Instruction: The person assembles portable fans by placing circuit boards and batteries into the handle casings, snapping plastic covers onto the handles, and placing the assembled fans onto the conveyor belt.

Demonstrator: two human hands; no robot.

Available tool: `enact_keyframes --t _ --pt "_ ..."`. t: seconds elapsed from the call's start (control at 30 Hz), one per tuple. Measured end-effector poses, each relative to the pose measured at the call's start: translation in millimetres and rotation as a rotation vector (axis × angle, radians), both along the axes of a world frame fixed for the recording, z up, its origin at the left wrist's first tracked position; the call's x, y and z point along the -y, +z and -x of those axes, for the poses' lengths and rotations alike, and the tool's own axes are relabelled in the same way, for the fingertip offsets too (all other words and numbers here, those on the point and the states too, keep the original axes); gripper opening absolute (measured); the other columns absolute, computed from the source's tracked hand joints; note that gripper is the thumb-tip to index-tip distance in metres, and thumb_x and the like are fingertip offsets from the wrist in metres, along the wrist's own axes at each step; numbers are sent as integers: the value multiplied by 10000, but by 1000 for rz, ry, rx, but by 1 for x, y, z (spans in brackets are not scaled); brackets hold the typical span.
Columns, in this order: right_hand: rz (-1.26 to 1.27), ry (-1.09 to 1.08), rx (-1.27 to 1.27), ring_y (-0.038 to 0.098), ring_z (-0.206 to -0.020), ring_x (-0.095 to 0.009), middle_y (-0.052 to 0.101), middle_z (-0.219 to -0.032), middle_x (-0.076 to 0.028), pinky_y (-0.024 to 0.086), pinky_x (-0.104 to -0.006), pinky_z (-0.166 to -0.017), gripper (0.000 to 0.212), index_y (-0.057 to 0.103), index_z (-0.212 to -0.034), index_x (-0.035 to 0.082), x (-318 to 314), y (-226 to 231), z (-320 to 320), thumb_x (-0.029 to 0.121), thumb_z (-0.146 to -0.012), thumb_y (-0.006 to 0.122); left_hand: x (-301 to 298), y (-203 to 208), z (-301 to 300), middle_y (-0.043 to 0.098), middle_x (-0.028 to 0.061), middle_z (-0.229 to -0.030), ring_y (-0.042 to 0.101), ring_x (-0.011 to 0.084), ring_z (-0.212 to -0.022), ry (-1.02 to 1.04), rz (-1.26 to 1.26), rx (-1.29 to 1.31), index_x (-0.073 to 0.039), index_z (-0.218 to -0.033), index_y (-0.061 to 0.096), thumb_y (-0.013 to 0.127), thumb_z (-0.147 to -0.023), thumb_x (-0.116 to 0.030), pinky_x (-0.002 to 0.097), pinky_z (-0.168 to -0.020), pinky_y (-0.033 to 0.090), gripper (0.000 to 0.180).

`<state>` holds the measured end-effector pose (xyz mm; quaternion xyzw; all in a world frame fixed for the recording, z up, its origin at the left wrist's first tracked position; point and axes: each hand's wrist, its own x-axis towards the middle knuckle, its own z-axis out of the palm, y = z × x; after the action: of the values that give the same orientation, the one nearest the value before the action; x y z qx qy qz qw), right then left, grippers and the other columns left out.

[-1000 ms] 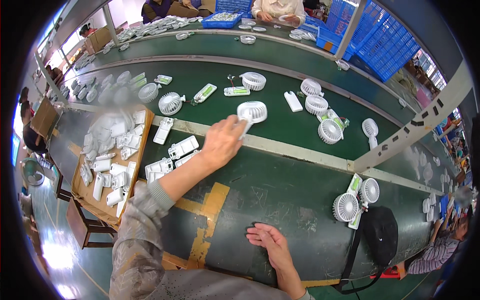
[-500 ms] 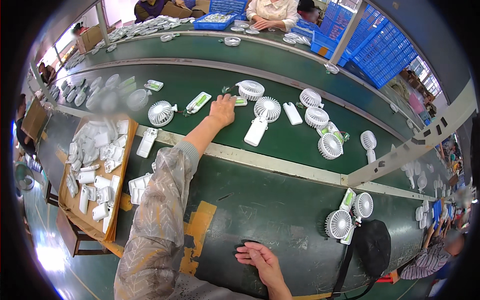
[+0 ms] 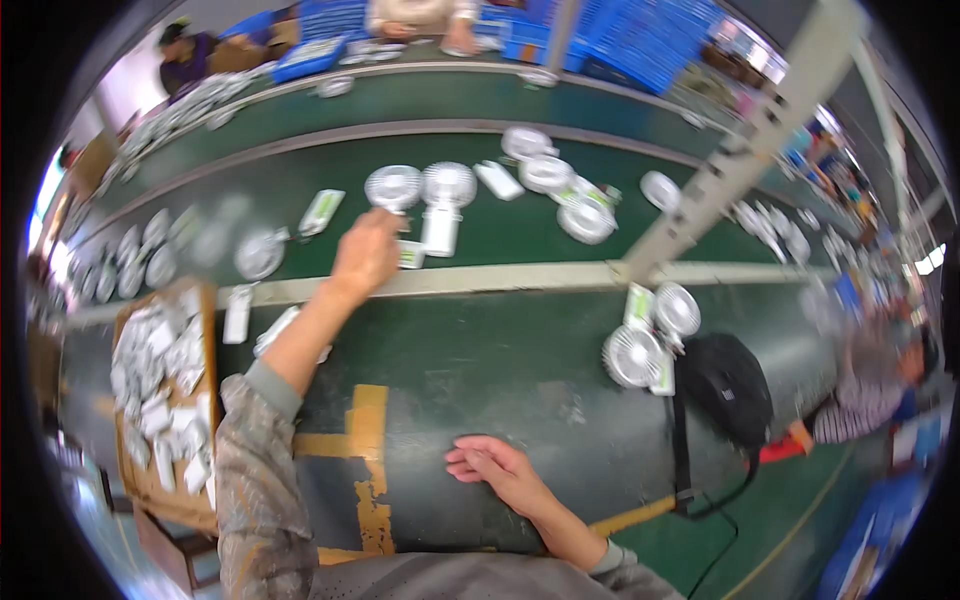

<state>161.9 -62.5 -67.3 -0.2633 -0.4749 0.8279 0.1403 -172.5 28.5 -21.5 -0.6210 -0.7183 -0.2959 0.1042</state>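
Note:
My left hand (image 3: pixel 368 252) reaches over the green conveyor belt with its fingers closed on an opened handheld fan. The fan's white round head (image 3: pixel 393 188) lies just beyond the fingers. Its white handle half (image 3: pixel 411 254), with a green battery inside, sticks out to the right of my hand. The exact grip is hidden. Close by on the right lies a fan with a white closed handle (image 3: pixel 441 230). My right hand (image 3: pixel 492 470) hovers low over the dark bench, fingers loosely curled with nothing in them.
At left, a cardboard tray (image 3: pixel 208 390) holds white plastic covers. More fan parts lie along the belt (image 3: pixel 520 225). Two opened fans (image 3: pixel 634 356) rest on the bench beside a black bag (image 3: pixel 728 388). A metal post (image 3: pixel 745 150) slants up at right. People work across the belt and at right.
My left hand has drawn the opened fan nearer to me across the belt. My right hand stays low over the bench. The whole view has shifted and is blurred.

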Motion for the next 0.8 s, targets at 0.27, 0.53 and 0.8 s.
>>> enact_keyframes --t 0.27,0.53,0.8 --pt "68 10 -52 581 -898 -147 576 -1052 -94 497 -287 -798 293 475 -1188 16 7 -11 4 187 -952 447 -14 -27 -5 563 154 -1018 507 327 -1024 29 293 88 -109 -1164 546 673 -701 -242 427 -879 423 499" --pt "36 3 -28 571 -934 -140 571 -1077 -72 472 -284 -820 278 479 -1197 52 0 -6 -7 191 -960 430 13 25 -24 608 90 -856 562 145 -784 -107 331 732 48 -1004 583 660 -683 -155 277 -734 452 388" --pt "-671 -213 163 568 -1006 -220 555 -1143 -125 453 -327 -852 318 453 -1200 17 -3 48 -17 147 -914 500 126 33 -135 584 123 -938 568 207 -871 -174 419 729 8 -1038 579 638 -681 -109 299 -790 447 381"
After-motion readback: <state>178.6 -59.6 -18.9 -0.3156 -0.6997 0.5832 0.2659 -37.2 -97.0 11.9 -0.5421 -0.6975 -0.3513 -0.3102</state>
